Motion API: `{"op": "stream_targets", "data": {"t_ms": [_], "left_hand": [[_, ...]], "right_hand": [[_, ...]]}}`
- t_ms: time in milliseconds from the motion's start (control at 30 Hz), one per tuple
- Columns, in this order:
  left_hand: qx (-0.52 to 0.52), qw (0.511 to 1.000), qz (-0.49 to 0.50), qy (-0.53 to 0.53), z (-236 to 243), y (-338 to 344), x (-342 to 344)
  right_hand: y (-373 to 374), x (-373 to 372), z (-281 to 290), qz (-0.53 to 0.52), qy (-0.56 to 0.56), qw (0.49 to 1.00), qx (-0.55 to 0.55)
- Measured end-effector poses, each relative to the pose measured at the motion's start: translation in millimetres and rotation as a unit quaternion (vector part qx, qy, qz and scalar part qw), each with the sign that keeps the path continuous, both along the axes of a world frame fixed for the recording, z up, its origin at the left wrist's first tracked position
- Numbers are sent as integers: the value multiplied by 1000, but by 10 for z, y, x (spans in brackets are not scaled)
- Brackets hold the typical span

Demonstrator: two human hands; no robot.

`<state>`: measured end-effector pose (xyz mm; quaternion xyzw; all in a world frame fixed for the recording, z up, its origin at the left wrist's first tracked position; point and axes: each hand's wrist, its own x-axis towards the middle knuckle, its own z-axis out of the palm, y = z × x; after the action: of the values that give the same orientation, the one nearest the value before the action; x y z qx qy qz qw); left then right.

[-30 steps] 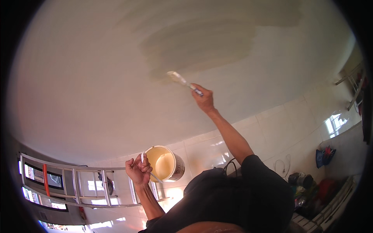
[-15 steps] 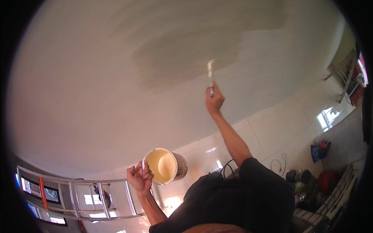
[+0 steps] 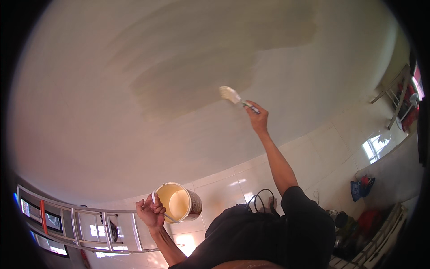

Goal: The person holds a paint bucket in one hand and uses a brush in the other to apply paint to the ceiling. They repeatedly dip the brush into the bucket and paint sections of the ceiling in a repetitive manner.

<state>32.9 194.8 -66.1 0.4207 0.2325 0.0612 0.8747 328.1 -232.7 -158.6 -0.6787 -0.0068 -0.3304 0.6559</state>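
My right hand [image 3: 258, 118] is closed around the handle of a paintbrush [image 3: 230, 95], its wide pale bristles against the wall or just off it; I cannot tell which. A darker, damp-looking patch [image 3: 192, 76] spreads over the pale wall [image 3: 89, 121] around and above the bristles. Low on the left, my left hand [image 3: 151, 210] grips the handle of a bucket [image 3: 193, 205]. The bucket is tilted, so its cream-coloured inside and the pale liquid in it show.
A metal ladder [image 3: 127, 228] with one orange-red rung lies at the lower left. Glossy tiles [image 3: 228, 181] run along the wall's foot. At the right are a blue bag [image 3: 358, 190], a chair-like frame [image 3: 398, 96] and a red item [image 3: 371, 221] among clutter.
The brush has turned from nearly upright to slanting left, and its bristles sit lower and farther left on the wall. My left hand and the bucket appear shifted left and down.
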Motion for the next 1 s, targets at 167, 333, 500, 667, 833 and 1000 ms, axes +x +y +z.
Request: {"op": "stream_targets", "data": {"t_ms": [167,333,500,667,833,1000], "left_hand": [[26,999,-18,-27,71,-419,-53],[10,998,-44,-36,86,-851,56],[2,995,-83,-58,152,-1436,153],[11,994,-104,-31,281,-1909,319],[38,993,-111,-28,400,-2356,512],[17,982,-181,-58,393,-2551,685]], "right_hand": [[-1718,43,-60,-160,-15,985,58],[-2476,-303,213,-181,18,982,45],[-2291,-817,857,18,68,997,42],[-1786,-1098,1308,293,126,948,5],[-1199,-1245,1554,424,134,891,-86],[-790,-1219,1488,438,87,841,-306]]}}
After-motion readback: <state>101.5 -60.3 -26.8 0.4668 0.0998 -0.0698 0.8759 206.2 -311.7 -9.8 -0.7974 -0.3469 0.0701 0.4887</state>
